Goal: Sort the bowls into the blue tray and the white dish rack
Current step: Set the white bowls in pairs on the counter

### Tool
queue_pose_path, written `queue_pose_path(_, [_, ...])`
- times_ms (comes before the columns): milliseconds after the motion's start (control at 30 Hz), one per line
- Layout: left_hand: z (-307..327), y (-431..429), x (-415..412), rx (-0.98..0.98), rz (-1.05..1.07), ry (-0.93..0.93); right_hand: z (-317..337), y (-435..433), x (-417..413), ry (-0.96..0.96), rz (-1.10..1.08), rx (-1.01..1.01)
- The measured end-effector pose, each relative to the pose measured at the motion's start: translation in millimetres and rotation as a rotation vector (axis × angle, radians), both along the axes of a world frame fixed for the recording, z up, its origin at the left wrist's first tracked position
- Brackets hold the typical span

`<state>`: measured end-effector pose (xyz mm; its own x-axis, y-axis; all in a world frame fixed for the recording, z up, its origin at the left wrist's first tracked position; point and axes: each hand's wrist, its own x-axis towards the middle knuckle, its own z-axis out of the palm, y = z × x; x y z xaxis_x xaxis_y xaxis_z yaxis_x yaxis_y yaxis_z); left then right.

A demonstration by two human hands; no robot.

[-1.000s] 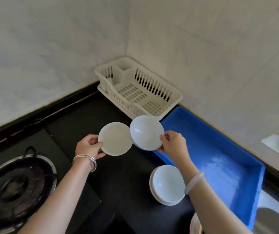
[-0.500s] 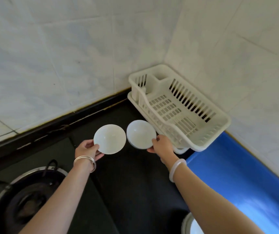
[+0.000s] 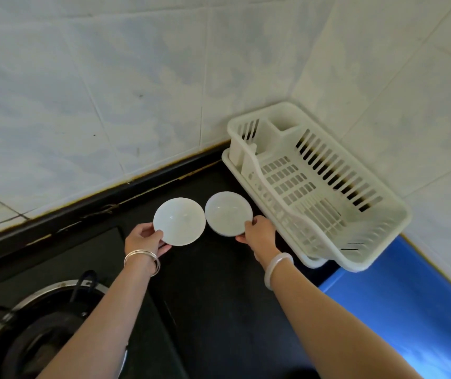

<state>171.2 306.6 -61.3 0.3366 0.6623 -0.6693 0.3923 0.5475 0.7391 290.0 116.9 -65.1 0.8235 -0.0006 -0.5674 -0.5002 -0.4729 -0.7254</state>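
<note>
My left hand [image 3: 145, 241] grips the near rim of a white bowl [image 3: 179, 221], its hollow side facing me. My right hand [image 3: 259, 233] holds a second white bowl [image 3: 228, 213] by its right rim, also tilted toward me. Both bowls hang side by side above the black counter, almost touching. The white dish rack [image 3: 317, 184] stands empty in the wall corner, just right of the right bowl. A part of the blue tray [image 3: 404, 302] shows at the lower right, past the rack.
A gas burner [image 3: 31, 332] with its metal ring sits at the lower left on the black counter [image 3: 218, 296]. Tiled walls close the back and right sides.
The view has swung left and up, so the bowl stack and most of the blue tray have left the frame. Both hands carried their bowls over, next to the dish rack.
</note>
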Motion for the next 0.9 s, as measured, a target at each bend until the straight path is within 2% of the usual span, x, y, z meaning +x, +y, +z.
queue_pose_path(167, [-1.4, -1.6, -1.1, -0.037, 0.043, -0.02, -2.5, 1.9, 0.9, 0.018, -0.02, 0.01])
queue_pose_path(300, [-3.1, -7.3, -4.4, -0.106, 0.081, -0.052, 2.6, -1.8, -1.4, 0.111, -0.02, 0.056])
queue_pose_path(467, [-8.4, -22.3, -12.3, -0.392, 0.17, -0.184, -1.5, -8.5, -13.8, 0.186, -0.227, 0.393])
queue_pose_path(567, [-10.0, -24.6, -8.1, -0.391, 0.221, -0.206, -2.8, -4.9, -14.3, 0.188, -0.298, 0.486])
queue_pose_path(900, [-9.8, -1.6, 21.6, -0.369, 0.32, -0.208, 6.5, 44.8, 21.1, 0.181, -0.276, 0.518])
